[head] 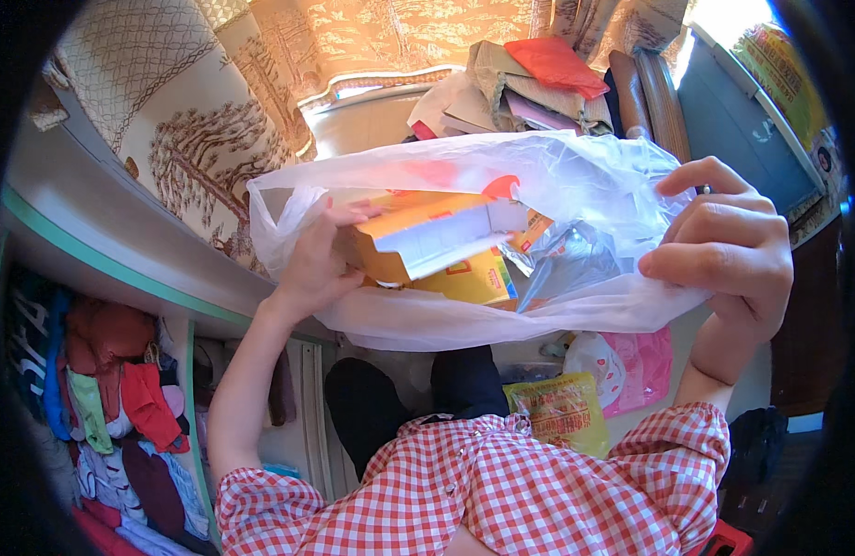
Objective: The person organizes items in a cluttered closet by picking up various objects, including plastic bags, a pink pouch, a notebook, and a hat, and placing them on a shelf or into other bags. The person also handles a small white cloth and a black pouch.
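A thin translucent white plastic bag (580, 167) is spread wide in front of me. My right hand (733, 243) pinches its right rim between thumb and fingers. At the left of the bag's mouth, my left hand (323, 257) holds the end of a yellow cardboard box (385, 257), whose long pale side faces up; the box is partly blurred. Beneath it in the bag lie another yellow box (469, 278), a small orange packet (531, 229) and a crumpled clear bluish plastic wrapper (580, 257). The bag's film and my fingers hide part of the contents.
Folded cloths and a red packet (559, 62) are piled beyond the bag, below patterned curtains (385, 35). Clothes (121, 389) fill a shelf compartment at lower left. Yellow (566, 413) and pink (639, 368) plastic bags lie below the white bag, near my legs.
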The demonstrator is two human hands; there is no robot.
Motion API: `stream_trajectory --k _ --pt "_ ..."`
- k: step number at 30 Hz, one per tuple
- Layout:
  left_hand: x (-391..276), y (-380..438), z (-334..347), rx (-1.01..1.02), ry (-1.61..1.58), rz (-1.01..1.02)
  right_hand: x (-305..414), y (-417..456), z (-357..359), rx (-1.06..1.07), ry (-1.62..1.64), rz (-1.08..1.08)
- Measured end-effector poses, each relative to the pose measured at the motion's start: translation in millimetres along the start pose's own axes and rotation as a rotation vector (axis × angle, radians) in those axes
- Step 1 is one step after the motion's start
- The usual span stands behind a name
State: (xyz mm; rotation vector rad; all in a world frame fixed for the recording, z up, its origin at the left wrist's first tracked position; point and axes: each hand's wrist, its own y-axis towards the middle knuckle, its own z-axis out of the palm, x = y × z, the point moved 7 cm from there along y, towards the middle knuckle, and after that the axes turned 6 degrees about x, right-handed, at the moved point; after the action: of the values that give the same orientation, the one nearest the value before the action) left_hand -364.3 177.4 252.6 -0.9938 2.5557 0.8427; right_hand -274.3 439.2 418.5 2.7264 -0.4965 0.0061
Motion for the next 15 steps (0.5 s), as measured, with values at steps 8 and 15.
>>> stream_trajectory --k 8,15 --pt "-12 -2 33 0.138 0.135 0.085 7 1 1 -0.082 -0.183 0.11" --pt "-20 11 30 0.266 0.16 0.043 2 -5 -6 -0.218 -0.309 0.172"
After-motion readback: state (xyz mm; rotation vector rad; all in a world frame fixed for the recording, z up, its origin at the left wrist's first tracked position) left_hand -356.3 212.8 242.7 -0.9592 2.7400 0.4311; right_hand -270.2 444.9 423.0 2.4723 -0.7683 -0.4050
